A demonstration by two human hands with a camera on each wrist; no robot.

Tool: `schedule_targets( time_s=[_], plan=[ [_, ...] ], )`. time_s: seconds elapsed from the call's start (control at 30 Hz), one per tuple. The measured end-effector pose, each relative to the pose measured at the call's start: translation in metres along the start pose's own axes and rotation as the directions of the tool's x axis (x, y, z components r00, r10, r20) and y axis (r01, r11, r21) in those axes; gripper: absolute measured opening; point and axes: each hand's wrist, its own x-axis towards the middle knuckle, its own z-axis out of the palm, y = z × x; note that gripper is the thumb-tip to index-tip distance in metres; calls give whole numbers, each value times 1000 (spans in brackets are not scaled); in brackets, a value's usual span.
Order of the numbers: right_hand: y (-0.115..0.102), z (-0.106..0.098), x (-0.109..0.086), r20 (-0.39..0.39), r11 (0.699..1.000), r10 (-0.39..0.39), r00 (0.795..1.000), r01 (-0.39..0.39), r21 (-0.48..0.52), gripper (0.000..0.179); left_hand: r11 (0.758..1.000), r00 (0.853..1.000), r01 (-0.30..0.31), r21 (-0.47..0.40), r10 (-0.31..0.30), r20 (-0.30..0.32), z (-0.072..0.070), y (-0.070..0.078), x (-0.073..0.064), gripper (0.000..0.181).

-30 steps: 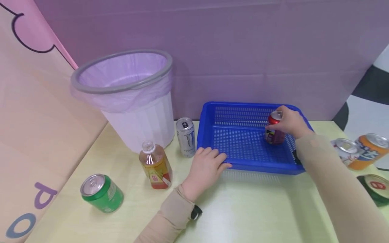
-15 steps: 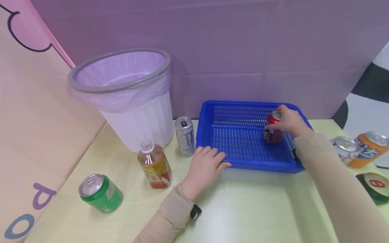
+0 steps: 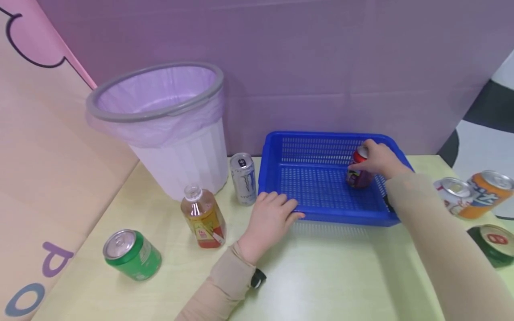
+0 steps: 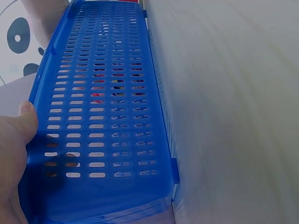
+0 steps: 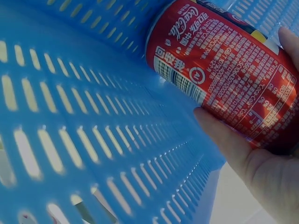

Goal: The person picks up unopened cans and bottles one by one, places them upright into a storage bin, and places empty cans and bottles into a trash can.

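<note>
A red Coca-Cola can (image 3: 360, 174) stands inside the blue plastic basket (image 3: 329, 216), toward its right end. My right hand (image 3: 381, 159) grips the can's upper part between thumb and fingers, and in the right wrist view the can's printed side (image 5: 224, 70) shows its barcode and white text. At the basket's near left corner, my left hand (image 3: 271, 218) holds the rim. The left wrist view has the thumb (image 4: 28, 120) on the outside of the slotted wall (image 4: 98, 116), with the other fingers partly visible through the slots.
Left of the basket stand a silver Monster can (image 3: 243, 180), a bottle of amber drink (image 3: 205, 218), a green can (image 3: 132, 255) and a white bin (image 3: 180, 156) with a purple liner. At right are a white can (image 3: 453, 196), an orange Fanta can (image 3: 487, 194) and a dark green can (image 3: 491, 245).
The head view has shifted slightly, moving the whole scene a little up and left in it. Both hands keep their hold on the can and the basket rim.
</note>
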Motion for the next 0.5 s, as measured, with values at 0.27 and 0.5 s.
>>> schedule_targets(
  time_s=[0.27, 0.5],
  plan=[
    [1, 1, 0, 0, 1000, -2, 1000, 2, -7, 86, 1000, 1000, -4, 7, 4, -10, 1, 0, 0, 28],
    [-1, 1, 1, 7, 1000, 6, 1000, -6, 3, 86, 1000, 1000, -3, 7, 3, -14, 1, 0, 0, 28]
  ],
)
